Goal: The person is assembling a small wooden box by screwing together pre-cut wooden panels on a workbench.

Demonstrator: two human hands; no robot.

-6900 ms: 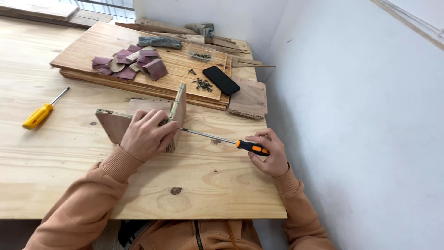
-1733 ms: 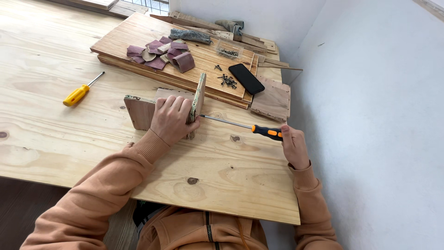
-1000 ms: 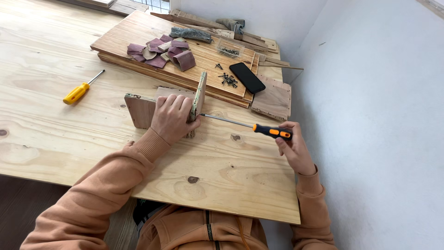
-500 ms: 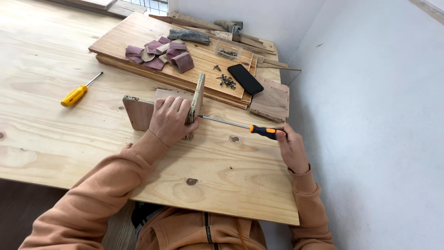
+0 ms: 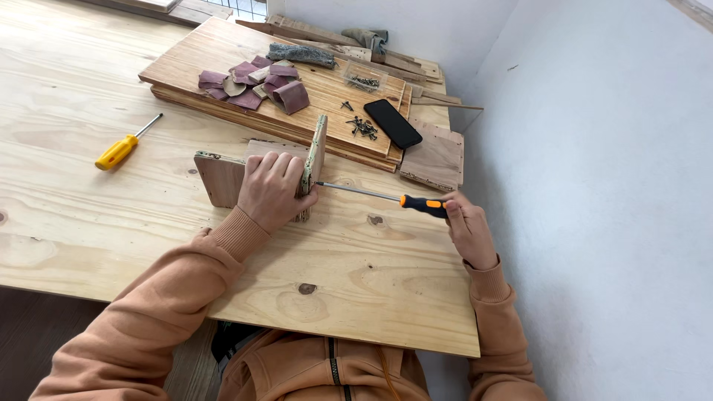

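- The left hand (image 5: 271, 189) is pressing down on a small assembly of pale plywood pieces (image 5: 223, 177), its grip wrapped over the flat piece and clamped against the upright board (image 5: 318, 152) that is standing on edge at the assembly's right end
- The right hand (image 5: 466, 229) is holding an orange-and-black-handled screwdriver (image 5: 386, 197), its grip closed around the rear of the handle, fingers curled shut on it
- The screwdriver's long axis is lying nearly level, running from the right hand leftward and slightly away from the person, so that the metal tip is meeting the right face of the upright board just beside the left hand's fingertips
- The assembly is sitting on the pale pine surface (image 5: 89, 223), left of the right hand and directly under the left hand, which makes the left hand the nearer one to it; the right hand is reaching it only through the tool's shaft
- Whether a screw is sitting at the tip is too small to tell
- Beyond the assembly, a stack of darker wooden boards (image 5: 327, 93) is carrying folded maroon sandpaper scraps (image 5: 252, 82), loose dark screws (image 5: 362, 128) and a black phone (image 5: 393, 123)
- A yellow-handled screwdriver (image 5: 119, 150) is lying well apart to the left on the surface, untouched
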